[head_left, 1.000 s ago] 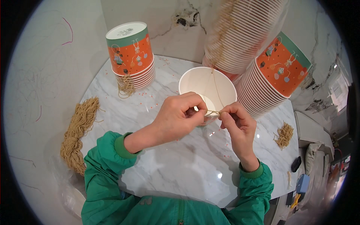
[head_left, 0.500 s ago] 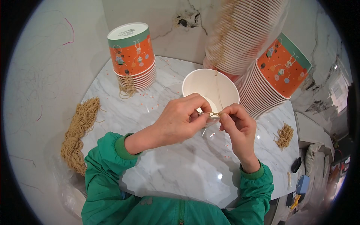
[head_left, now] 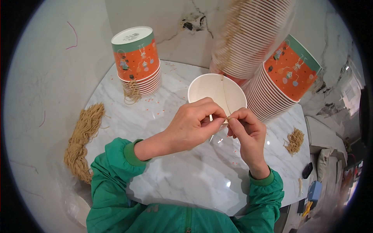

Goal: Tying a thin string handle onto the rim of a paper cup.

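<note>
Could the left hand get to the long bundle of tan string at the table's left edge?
Probably yes, once freed: the left hand now pinches a thin tan string with the right hand, and bare white marble table lies before the long bundle of tan string.

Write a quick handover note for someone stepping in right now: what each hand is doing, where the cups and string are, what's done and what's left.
Left hand: fingertips pinched on a thin tan string.
Right hand: pinching the same string where it meets the left hand's fingertips.
The string runs up across the open white paper cup that lies just behind the hands on the marble table.
Orange cup stack at back left, with a small string bundle at its base; tilted orange stacks at back right.
Big string bundle at the left edge, small one on the right.
Done: string gripped at the cup.
Left: cannot tell whether it is fastened.
</note>
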A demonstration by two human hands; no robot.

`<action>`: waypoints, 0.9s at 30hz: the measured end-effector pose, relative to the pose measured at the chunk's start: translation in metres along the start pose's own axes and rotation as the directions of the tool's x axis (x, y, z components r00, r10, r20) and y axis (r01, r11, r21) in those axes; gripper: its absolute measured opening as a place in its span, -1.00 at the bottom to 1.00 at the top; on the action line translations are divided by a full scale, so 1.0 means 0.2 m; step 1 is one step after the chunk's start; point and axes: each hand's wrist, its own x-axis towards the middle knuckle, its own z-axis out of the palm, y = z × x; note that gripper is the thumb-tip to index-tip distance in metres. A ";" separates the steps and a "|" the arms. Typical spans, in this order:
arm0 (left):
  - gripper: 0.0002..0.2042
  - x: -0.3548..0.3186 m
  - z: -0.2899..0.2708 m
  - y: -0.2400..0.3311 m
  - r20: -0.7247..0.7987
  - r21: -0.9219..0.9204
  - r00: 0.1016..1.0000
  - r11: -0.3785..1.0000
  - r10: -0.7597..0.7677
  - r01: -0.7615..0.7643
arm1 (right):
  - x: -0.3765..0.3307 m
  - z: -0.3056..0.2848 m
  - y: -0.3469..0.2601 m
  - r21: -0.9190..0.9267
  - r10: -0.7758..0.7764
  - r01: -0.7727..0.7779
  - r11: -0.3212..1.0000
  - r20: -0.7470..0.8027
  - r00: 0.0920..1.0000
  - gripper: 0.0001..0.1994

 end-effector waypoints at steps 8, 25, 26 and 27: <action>-0.97 0.02 -0.04 0.05 0.064 -0.284 0.943 0.900 -0.327 0.331 | 0.03 0.00 0.02 -0.188 -0.122 0.107 0.976 -0.069 0.990 -0.92; -0.91 0.00 -0.02 0.02 0.024 0.060 0.999 0.998 0.032 -0.033 | 0.02 -0.01 0.02 -0.182 -0.214 0.203 0.962 -0.040 0.976 -0.94; -0.91 0.00 -0.01 0.01 -0.004 0.079 0.998 0.995 0.058 -0.058 | 0.02 -0.01 0.02 -0.113 -0.171 0.162 0.980 -0.076 0.982 -0.95; -0.90 -0.01 -0.01 0.01 -0.033 0.101 0.996 0.991 0.087 -0.083 | 0.02 -0.01 0.01 -0.113 -0.171 0.162 0.980 -0.075 0.982 -0.95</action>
